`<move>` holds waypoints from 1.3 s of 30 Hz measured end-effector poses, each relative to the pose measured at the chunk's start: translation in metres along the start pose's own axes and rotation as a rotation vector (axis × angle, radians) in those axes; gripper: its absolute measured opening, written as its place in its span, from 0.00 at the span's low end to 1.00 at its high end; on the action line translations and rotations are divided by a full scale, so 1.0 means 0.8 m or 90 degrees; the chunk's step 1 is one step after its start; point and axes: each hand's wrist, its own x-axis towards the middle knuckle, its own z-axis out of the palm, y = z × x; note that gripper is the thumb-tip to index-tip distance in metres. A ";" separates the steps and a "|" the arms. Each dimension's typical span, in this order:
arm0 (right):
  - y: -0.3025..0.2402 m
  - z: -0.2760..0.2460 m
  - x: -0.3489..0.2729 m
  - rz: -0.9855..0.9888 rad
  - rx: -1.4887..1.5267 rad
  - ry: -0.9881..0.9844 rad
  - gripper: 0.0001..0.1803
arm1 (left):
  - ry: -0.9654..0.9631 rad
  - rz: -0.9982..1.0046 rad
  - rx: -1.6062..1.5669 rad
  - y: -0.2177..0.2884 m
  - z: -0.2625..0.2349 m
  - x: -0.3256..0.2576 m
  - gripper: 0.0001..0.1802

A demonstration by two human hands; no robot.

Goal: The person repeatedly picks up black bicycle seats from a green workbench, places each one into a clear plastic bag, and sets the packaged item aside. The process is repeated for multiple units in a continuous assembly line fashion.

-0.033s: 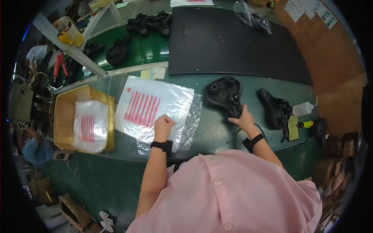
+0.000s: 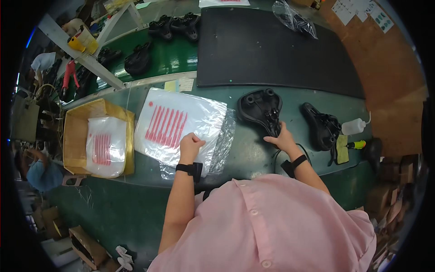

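Observation:
My right hand (image 2: 284, 138) grips the narrow nose of a black bicycle saddle (image 2: 256, 110). The saddle's underside, with its springs and clamp, faces up, and its wide end points away from me. My left hand (image 2: 191, 144) is curled closed over a stack of clear plastic bags (image 2: 199, 109) printed with red lines. Whatever is between its fingertips, if anything, is hidden. A second black saddle (image 2: 321, 128) lies on the bench to the right of the first, apart from both hands.
On the left stands a yellow box (image 2: 77, 147) holding more printed bags. Behind lies a black mat (image 2: 272, 54) with a crumpled clear bag (image 2: 297, 20) on it. More saddles (image 2: 186, 27) sit on a green conveyor. At right are a squeeze bottle (image 2: 353, 127) and a cloth (image 2: 342, 149).
The saddle in my right hand has shifted very slightly left. My left hand stays on the bags.

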 end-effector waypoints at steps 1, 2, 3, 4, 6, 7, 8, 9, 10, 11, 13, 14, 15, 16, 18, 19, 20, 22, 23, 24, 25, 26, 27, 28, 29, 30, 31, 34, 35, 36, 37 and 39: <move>0.005 0.006 0.008 0.006 0.080 -0.042 0.44 | -0.020 -0.043 -0.049 0.007 -0.002 0.006 0.15; 0.005 0.014 0.021 0.012 0.286 -0.157 0.41 | -0.069 -0.127 -0.118 0.017 -0.009 0.007 0.16; 0.012 0.014 0.021 0.143 0.574 -0.282 0.33 | -0.055 -0.136 -0.212 0.016 -0.012 0.007 0.16; 0.005 0.017 0.024 0.158 0.582 -0.284 0.31 | -0.037 -0.149 -0.305 0.016 -0.019 0.006 0.16; -0.011 0.024 0.024 0.137 0.595 -0.274 0.29 | -0.001 -0.182 -0.455 0.017 -0.027 0.003 0.11; -0.024 0.031 0.016 0.105 0.603 -0.265 0.29 | -0.007 -0.185 -0.456 0.011 -0.029 0.001 0.08; -0.040 0.037 0.010 0.071 0.608 -0.256 0.30 | -0.012 -0.187 -0.460 0.005 -0.031 0.000 0.06; -0.056 0.044 0.004 0.033 0.613 -0.263 0.31 | -0.016 -0.188 -0.464 -0.001 -0.032 -0.001 0.04; -0.073 0.052 -0.003 -0.003 0.619 -0.269 0.32 | -0.040 -0.189 -0.443 -0.008 -0.032 0.000 0.03; -0.089 0.062 -0.009 -0.038 0.625 -0.272 0.33 | -0.067 -0.187 -0.423 -0.012 -0.033 0.002 0.05; -0.120 0.092 -0.015 -0.046 0.576 -0.323 0.37 | -0.072 -0.168 -0.426 -0.013 -0.027 0.004 0.05; -0.137 0.110 -0.019 -0.068 0.557 -0.326 0.38 | -0.048 -0.150 -0.449 -0.002 -0.018 0.004 0.03; -0.143 0.134 -0.015 -0.142 0.531 -0.299 0.38 | -0.025 -0.130 -0.471 0.004 -0.013 0.007 0.02; -0.157 0.144 -0.014 -0.168 0.402 -0.270 0.37 | -0.066 -0.181 -0.435 0.005 -0.024 0.011 0.04; -0.166 0.162 -0.009 -0.169 0.338 -0.277 0.35 | -0.009 -0.237 -0.543 0.015 -0.021 0.004 0.06; -0.155 0.179 -0.002 -0.145 0.402 -0.311 0.34 | 0.019 -0.264 -0.597 0.024 -0.023 0.000 0.07; -0.152 0.190 0.001 -0.118 0.463 -0.348 0.33 | -0.052 -0.301 -0.594 0.007 -0.026 -0.003 0.12; -0.148 0.203 0.010 0.034 0.587 -0.479 0.32 | -0.172 -0.280 -0.619 -0.013 -0.016 -0.006 0.12; -0.146 0.208 0.014 0.115 0.647 -0.539 0.31 | -0.235 -0.269 -0.630 -0.021 -0.011 -0.009 0.11; -0.138 0.219 0.018 0.154 0.675 -0.576 0.30 | -0.265 -0.268 -0.507 -0.029 -0.005 -0.010 0.09; -0.134 0.226 0.023 0.121 0.626 -0.514 0.30 | -0.219 -0.266 -0.547 -0.035 -0.011 -0.010 0.08; -0.132 0.229 0.027 0.087 0.576 -0.452 0.30 | -0.172 -0.262 -0.585 -0.042 -0.023 -0.013 0.08; -0.129 0.231 0.031 0.054 0.525 -0.390 0.31 | -0.124 -0.258 -0.623 -0.051 -0.037 -0.015 0.08; -0.130 0.228 0.033 0.023 0.518 -0.380 0.30 | -0.024 -0.277 -0.776 -0.065 -0.062 -0.018 0.06; -0.144 0.212 0.031 0.066 0.509 -0.376 0.30 | 0.084 -0.292 -0.925 -0.083 -0.093 -0.020 0.05; -0.141 0.205 0.034 0.076 0.512 -0.374 0.30 | 0.110 -0.261 -0.962 -0.108 -0.129 -0.026 0.04; -0.139 0.200 0.037 0.084 0.514 -0.373 0.31 | 0.137 -0.229 -0.999 -0.121 -0.155 -0.030 0.04; -0.139 0.184 0.031 0.044 0.517 -0.236 0.32 | 0.001 -0.224 -0.863 -0.046 -0.182 -0.037 0.07; -0.139 0.175 0.027 -0.069 0.518 -0.177 0.33 | -0.007 -0.248 -0.743 -0.038 -0.174 -0.036 0.08; -0.135 0.165 0.026 -0.160 0.451 -0.133 0.33 | -0.016 -0.270 -0.622 -0.030 -0.166 -0.033 0.09; -0.132 0.154 0.024 -0.250 0.382 -0.088 0.33 | -0.024 -0.289 -0.502 -0.021 -0.157 -0.029 0.10; -0.152 0.125 0.006 -0.340 0.178 -0.099 0.34 | 0.066 -0.275 -0.535 -0.025 -0.134 -0.021 0.10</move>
